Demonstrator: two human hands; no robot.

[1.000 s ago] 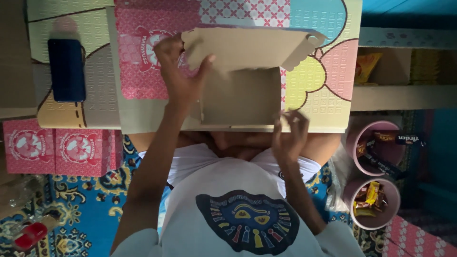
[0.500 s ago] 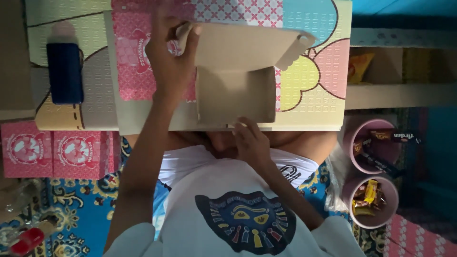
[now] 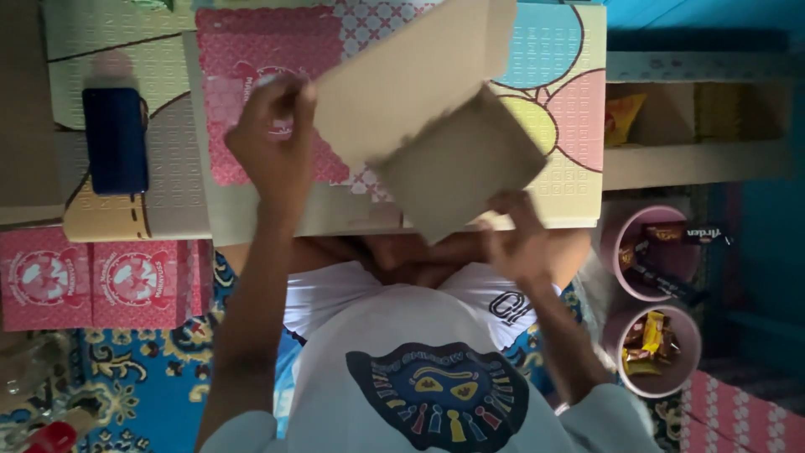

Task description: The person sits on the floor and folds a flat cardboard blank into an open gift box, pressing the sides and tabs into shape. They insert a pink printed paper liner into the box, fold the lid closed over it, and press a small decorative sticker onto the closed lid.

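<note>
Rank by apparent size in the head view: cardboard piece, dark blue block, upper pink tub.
1. Cardboard piece, largest, though it is held up nearer the camera.
2. Upper pink tub and dark blue block look too alike to rank.

Plain brown cardboard sheet (image 3: 419, 101); pink patterned boxes (image 3: 92, 281); seemingly navy block (image 3: 116, 138).

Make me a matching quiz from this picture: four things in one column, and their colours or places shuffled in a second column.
Things:
1. cardboard box blank
2. left hand
3. right hand
4. rectangular block

Descriptions:
A. dark blue, lying on the patterned board
B. grips the blank's lower edge
C. plain brown, partly folded, held up
D. holds the blank's upper left end

Pairs: 1-C, 2-D, 3-B, 4-A
</note>
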